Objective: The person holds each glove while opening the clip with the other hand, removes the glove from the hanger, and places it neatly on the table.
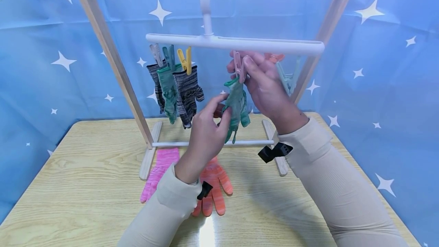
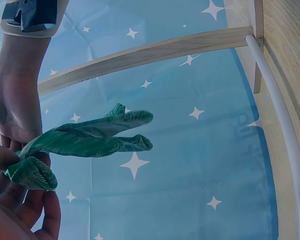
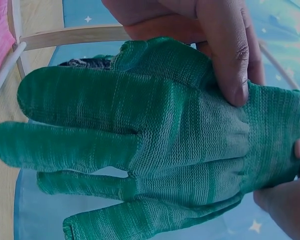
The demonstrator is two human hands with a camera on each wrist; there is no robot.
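A green knitted glove (image 1: 236,104) hangs with its fingers down below the white hanger. My left hand (image 1: 209,129) holds it by the side, thumb in front; in the right wrist view the left thumb (image 3: 234,75) lies across the glove near the cuff. At the cuff, my right hand (image 1: 267,83) pinches a pink clothespin (image 1: 239,67) just under the hanger bar (image 1: 260,45). In the left wrist view the glove (image 2: 85,137) stretches out from between both hands. Whether the clothespin's jaws grip the cuff fully is hard to see.
To the left, two grey-black gloves (image 1: 186,96) and another green glove (image 1: 168,90) hang from clothespins. A teal clothespin (image 1: 289,77) hangs right, behind the right hand. Pink (image 1: 164,167) and orange (image 1: 216,186) gloves lie on the table (image 1: 85,186) below the wooden rack (image 1: 113,60).
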